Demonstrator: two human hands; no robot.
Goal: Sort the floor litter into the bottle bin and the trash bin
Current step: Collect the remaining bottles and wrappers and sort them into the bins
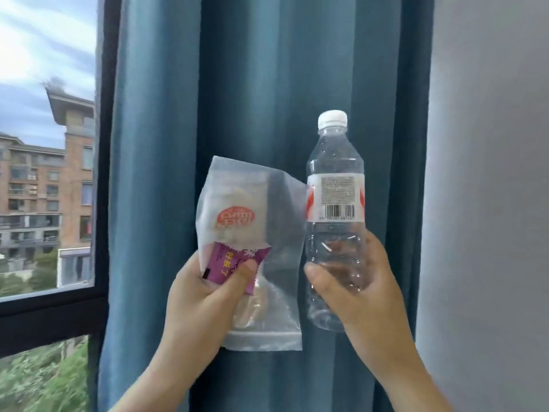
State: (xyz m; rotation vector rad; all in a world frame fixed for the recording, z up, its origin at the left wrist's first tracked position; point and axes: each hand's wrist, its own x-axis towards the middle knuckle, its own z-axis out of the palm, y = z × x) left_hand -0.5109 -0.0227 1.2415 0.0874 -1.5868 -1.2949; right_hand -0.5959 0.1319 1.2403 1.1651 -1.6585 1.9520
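Note:
My left hand is raised in front of me and grips two wrappers together: a frosted clear plastic bag with a round orange logo, and a small purple snack wrapper pinned under my thumb. My right hand holds an empty clear plastic bottle upright by its lower half. The bottle has a white cap and a red-and-white label with a barcode. Bottle and bag nearly touch side by side. No bin and no floor are in view.
A blue curtain hangs straight ahead behind both hands. A dark-framed window is on the left, with buildings and trees outside. A plain grey wall fills the right side.

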